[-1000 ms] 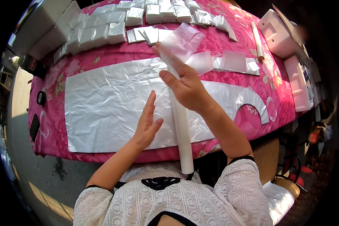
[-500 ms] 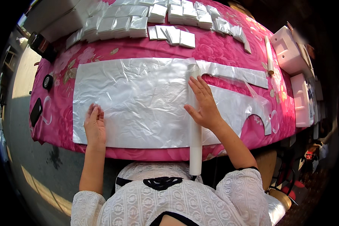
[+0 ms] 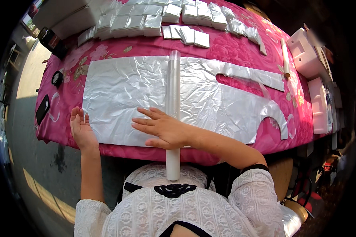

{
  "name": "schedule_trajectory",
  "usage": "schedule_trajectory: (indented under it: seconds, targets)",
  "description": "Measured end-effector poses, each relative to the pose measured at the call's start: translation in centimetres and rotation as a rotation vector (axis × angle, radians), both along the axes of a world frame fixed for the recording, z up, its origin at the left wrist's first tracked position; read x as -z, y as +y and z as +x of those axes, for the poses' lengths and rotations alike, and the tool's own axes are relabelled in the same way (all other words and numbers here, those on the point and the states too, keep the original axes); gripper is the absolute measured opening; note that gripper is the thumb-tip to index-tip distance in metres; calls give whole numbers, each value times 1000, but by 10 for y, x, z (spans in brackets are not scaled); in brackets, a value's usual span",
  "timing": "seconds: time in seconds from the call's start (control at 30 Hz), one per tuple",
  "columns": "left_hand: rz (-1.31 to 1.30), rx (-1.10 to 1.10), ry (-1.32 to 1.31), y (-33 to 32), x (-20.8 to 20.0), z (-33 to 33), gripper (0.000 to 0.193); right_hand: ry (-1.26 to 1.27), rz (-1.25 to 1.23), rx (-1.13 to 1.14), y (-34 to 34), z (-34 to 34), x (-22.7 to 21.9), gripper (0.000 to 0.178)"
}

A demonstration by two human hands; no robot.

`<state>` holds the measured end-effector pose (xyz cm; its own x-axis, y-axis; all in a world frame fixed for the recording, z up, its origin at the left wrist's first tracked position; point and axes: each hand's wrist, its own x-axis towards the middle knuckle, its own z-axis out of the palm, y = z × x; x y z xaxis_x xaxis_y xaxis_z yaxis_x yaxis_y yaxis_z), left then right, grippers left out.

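Observation:
A white plastic apron (image 3: 122,91) lies flat and creased across the table, its cut-out neck and strap end to the right. A long pale tube (image 3: 173,85) lies crosswise over it, and its near end juts past the table edge toward me. My right hand (image 3: 162,128) is over the tube's near part, palm down, fingers stretched to the left; it seems to rest on the tube, and nothing shows in its grip. My left hand (image 3: 83,128) is at the apron's left edge near the front corner, palm turned up, fingers loosely spread, holding nothing visible.
Stacks of folded white plastic packets (image 3: 132,23) line the back. Pink flowered cloth (image 3: 146,47) covers the table. On the left are a black phone (image 3: 42,110), a tape roll (image 3: 57,79) and a dark jar (image 3: 52,42). White foam boxes (image 3: 304,51) and a thin roll (image 3: 285,57) stand right.
The tube has moved left over the apron, with my right hand sliding left and nearer along it. My left hand has shifted left to the apron's edge.

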<state>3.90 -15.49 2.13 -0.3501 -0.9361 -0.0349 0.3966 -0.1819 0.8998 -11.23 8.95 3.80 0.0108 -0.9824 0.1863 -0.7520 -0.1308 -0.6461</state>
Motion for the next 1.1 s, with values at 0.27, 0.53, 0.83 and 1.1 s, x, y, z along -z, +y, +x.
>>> schedule_trajectory:
  seconds: [0.27,0.53,0.83,1.1]
  targets:
    - [-90,295,-200,20,-15,37,33,84,-257,85,-53,-19,-13,35]
    - [-371,447,-628,37,-1,106,43,387,-137,-45,-172,-5,28,54]
    - [-352,435,-1071,36,-17,100,75,-149,-283,705,-250,67,47,75]
    - [518,1035,36,59,-32,66,90,-1792,-255,255,-160,12,-28,64]
